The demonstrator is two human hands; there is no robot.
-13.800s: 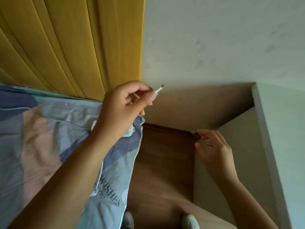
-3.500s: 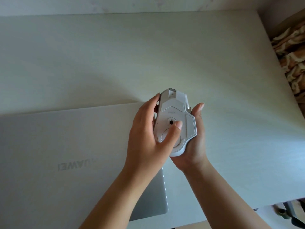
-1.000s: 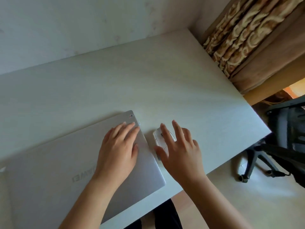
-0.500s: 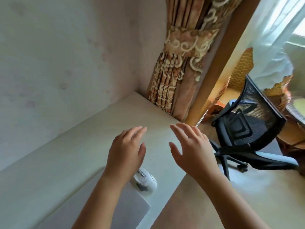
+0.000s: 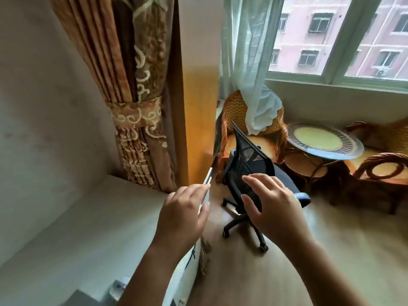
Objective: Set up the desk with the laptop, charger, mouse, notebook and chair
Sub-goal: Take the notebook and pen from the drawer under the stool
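hands, left and right, fingers spread and empty, reach toward black chair.

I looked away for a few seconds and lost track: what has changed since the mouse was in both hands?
The mouse was let go and lies on the desk beside the laptop. The view swung right, and both hands, left and right, now empty, reach toward the office chair. The laptop remains closed.

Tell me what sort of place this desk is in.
Most likely a room in a flat: tied-back patterned curtains hang beside the desk, a black mesh office chair stands on the wood floor, and wicker chairs sit by a window facing an apartment block.
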